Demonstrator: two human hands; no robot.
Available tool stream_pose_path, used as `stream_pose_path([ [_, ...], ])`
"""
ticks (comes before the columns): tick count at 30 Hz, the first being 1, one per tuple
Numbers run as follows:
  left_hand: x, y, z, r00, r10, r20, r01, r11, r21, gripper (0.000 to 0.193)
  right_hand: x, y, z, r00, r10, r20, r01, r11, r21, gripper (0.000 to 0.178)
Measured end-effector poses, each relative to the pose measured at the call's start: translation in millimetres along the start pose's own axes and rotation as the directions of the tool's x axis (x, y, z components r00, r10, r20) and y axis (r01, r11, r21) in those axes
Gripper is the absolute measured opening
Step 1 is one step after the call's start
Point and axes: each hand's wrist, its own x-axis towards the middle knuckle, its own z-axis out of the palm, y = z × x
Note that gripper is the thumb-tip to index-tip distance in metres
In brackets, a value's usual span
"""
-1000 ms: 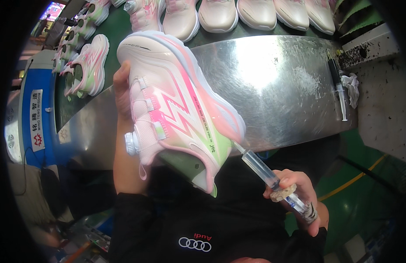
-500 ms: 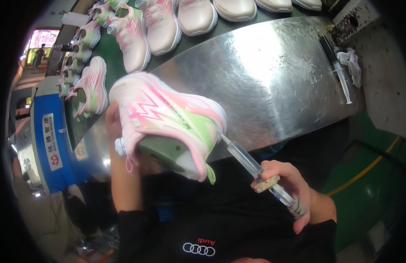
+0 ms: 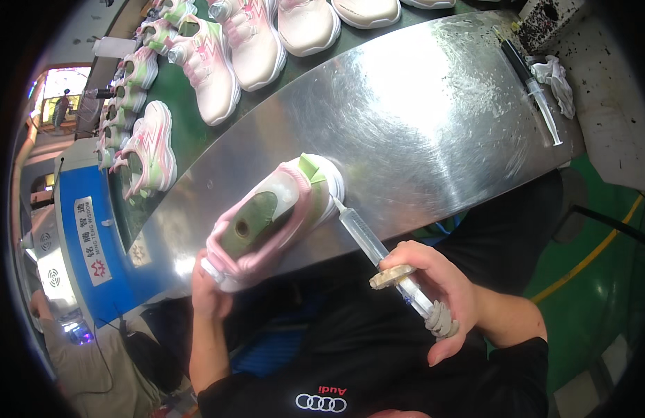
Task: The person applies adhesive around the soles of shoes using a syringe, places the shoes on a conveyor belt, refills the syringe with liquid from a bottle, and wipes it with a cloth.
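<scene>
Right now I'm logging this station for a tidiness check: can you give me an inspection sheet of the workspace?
Surface: curved metal table, shiny, scratched, dark specks at the far right corner.
Job's things: pink and green shoe turned sole up over the table's near edge; large syringe with its tip at the shoe's heel end.
Clutter: spare syringe and crumpled white rag at the table's right end.
Hands: left hand grips the shoe's near end; right hand has its fingers wrapped round the large syringe.
Cables: dark cords low on the left, unclear.
Surroundings: green belt carrying rows of similar shoes; blue machine at left; green floor with a yellow line.
</scene>
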Motion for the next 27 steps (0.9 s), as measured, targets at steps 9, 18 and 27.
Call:
stream_pose_path([
  [9,-44,-29,30,0.907,-0.272,0.321,0.354,0.906,-0.231,0.083,-1,-13,15,0.999,0.01,-0.035,-0.01,1.0,-0.023,0.105],
  [18,-54,-51,69,0.814,-0.26,0.519,0.509,0.749,-0.424,0.086,-6,-48,29,0.984,0.177,0.02,-0.176,0.984,-0.015,0.103],
  [27,-34,-71,114,0.604,-0.281,0.745,0.729,0.573,-0.375,0.074,-21,-122,45,0.963,0.269,0.021,-0.259,0.943,-0.21,0.11],
])
